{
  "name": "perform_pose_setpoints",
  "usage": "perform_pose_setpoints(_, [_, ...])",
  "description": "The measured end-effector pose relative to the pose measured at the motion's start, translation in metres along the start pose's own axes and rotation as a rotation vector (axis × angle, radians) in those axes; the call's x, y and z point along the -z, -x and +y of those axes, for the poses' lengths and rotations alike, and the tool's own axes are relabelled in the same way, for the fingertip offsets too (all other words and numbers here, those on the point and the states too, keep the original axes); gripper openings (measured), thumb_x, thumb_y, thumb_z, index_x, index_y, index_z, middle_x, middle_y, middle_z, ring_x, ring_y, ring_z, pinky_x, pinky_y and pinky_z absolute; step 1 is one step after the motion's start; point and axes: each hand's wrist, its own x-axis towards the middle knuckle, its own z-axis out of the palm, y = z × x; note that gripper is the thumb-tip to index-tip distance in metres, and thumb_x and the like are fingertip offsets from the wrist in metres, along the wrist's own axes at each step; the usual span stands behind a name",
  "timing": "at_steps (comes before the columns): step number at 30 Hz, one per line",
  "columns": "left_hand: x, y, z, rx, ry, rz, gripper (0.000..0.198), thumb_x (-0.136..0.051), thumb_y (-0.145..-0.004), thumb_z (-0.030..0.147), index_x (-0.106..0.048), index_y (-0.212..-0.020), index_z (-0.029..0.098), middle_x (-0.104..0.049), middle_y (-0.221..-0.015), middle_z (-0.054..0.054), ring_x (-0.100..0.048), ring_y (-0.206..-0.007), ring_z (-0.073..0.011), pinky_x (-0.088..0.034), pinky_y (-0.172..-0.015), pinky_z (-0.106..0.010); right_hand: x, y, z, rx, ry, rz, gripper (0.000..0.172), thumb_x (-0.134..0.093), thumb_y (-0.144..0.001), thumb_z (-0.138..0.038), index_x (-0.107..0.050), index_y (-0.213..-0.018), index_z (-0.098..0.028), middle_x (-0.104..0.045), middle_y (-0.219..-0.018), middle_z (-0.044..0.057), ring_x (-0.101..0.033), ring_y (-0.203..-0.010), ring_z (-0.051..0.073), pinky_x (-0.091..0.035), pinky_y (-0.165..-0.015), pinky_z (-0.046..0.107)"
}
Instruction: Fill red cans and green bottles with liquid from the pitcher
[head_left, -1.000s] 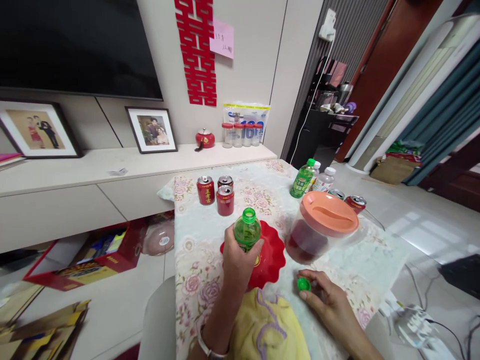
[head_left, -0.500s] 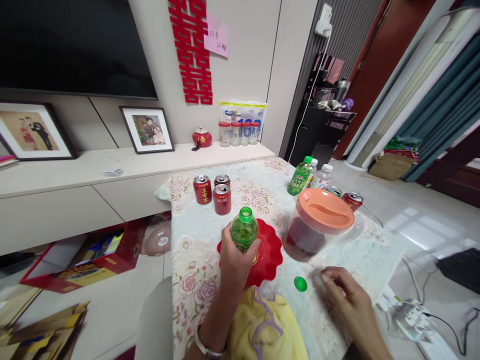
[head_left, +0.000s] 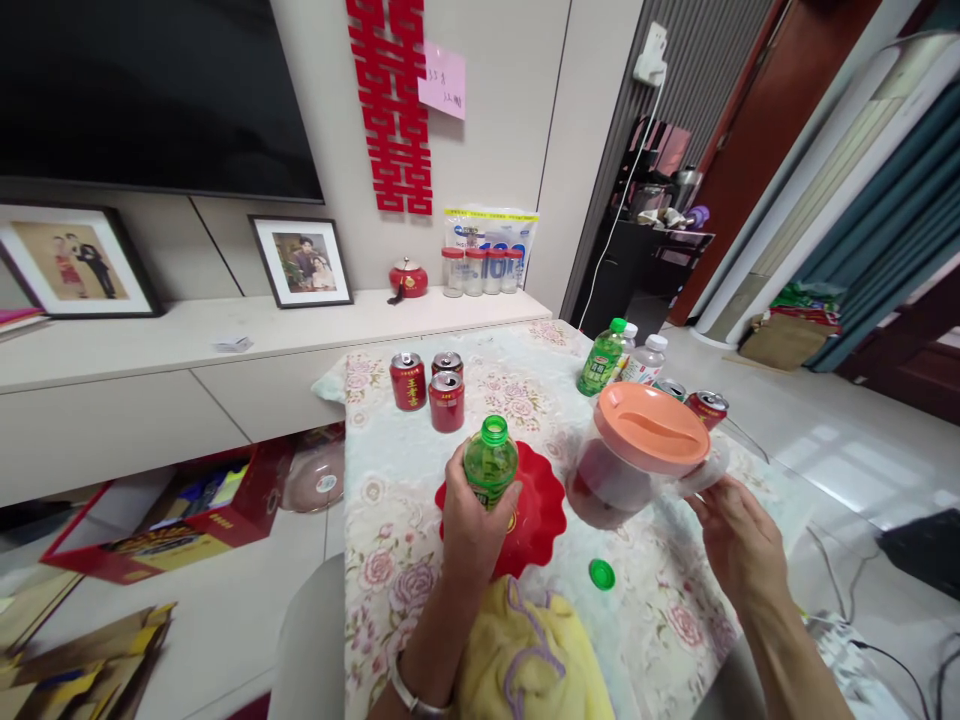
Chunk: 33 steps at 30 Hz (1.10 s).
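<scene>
My left hand [head_left: 476,525] is wrapped round an uncapped green plastic bottle [head_left: 491,462], held upright over a red scalloped plate [head_left: 541,500]. At the right, my right hand [head_left: 739,535] has its fingers curled at the handle [head_left: 705,472] of a clear pitcher [head_left: 604,485]. The pitcher has an orange lid [head_left: 652,425] and dark liquid inside, and it stands on the table. A green bottle cap [head_left: 601,574] lies between the plate and my right arm. Nearest my body is a yellow cloth [head_left: 536,650] with purple trim.
Three red drink cans [head_left: 447,402] stand at the back left of the flowered tablecloth [head_left: 397,540]. Behind the pitcher are a capped green bottle [head_left: 601,358], white-capped bottles [head_left: 646,360] and another red can [head_left: 706,408]. A white cabinet [head_left: 360,312] runs along the wall.
My right hand has moved up and away from me, from beside the green cap to the pitcher's handle. My left hand keeps the bottle in nearly the same place.
</scene>
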Motion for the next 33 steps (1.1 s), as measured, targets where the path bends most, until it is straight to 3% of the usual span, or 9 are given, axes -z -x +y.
perform_pose_setpoints(5, [-0.001,0.001,0.003,0.018,0.027,-0.002,0.075,-0.081,-0.081,0.038,-0.048,-0.146,0.02,-0.071,-0.14,-0.018,-0.071,-0.13,-0.0353,-0.057,-0.112,-0.052,-0.019,-0.014,-0.002,-0.004,-0.095,-0.037,0.056,-0.095,-0.059,-0.069,-0.063,-0.064,-0.024,-0.072,-0.074,0.0,-0.066,-0.068,0.017,-0.056,-0.064,0.032])
perform_pose_setpoints(10, [-0.009,0.005,0.004,0.01,0.033,0.038,0.075,-0.08,-0.079,0.036,-0.05,-0.146,0.019,-0.07,-0.141,-0.018,-0.069,-0.132,-0.0351,-0.056,-0.113,-0.051,-0.038,-0.02,-0.011,0.022,-0.144,-0.045,0.065,-0.097,-0.056,-0.066,-0.048,-0.056,-0.023,-0.046,-0.053,-0.008,-0.039,-0.046,0.009,-0.035,-0.044,0.025])
perform_pose_setpoints(14, [-0.015,0.008,0.0,-0.03,-0.001,0.063,0.076,-0.078,-0.077,0.031,-0.05,-0.147,0.019,-0.069,-0.143,-0.019,-0.068,-0.136,-0.0357,-0.054,-0.116,-0.052,-0.05,-0.019,-0.018,0.06,-0.154,-0.047,0.064,-0.094,-0.064,-0.056,-0.04,-0.053,-0.023,-0.031,-0.049,-0.01,-0.024,-0.043,0.007,-0.022,-0.041,0.025])
perform_pose_setpoints(23, [-0.012,0.007,-0.008,-0.116,-0.057,-0.009,0.075,-0.075,-0.084,0.029,-0.045,-0.151,0.016,-0.065,-0.148,-0.023,-0.063,-0.142,-0.0371,-0.052,-0.119,-0.055,-0.06,-0.016,-0.046,0.08,-0.105,-0.098,0.061,-0.096,-0.059,-0.052,-0.044,-0.045,-0.023,-0.033,-0.044,-0.008,-0.03,-0.044,0.009,-0.025,-0.043,0.027])
perform_pose_setpoints(29, [-0.023,0.01,-0.009,-0.154,-0.093,0.087,0.079,-0.07,-0.078,0.019,-0.043,-0.153,0.015,-0.065,-0.146,-0.023,-0.064,-0.141,-0.0371,-0.054,-0.118,-0.054,-0.063,-0.012,-0.081,0.112,-0.02,-0.135,0.059,-0.097,-0.058,-0.053,-0.048,-0.044,-0.024,-0.033,-0.044,-0.007,-0.031,-0.044,0.009,-0.028,-0.041,0.028])
perform_pose_setpoints(33, [-0.024,0.011,-0.008,-0.167,-0.108,0.085,0.078,-0.068,-0.078,0.017,-0.043,-0.153,0.014,-0.065,-0.146,-0.024,-0.064,-0.141,-0.0383,-0.054,-0.118,-0.056,-0.07,-0.008,-0.103,0.11,0.048,-0.206,0.061,-0.098,-0.057,-0.057,-0.049,-0.044,-0.024,-0.034,-0.044,-0.006,-0.038,-0.043,0.01,-0.034,-0.042,0.029])
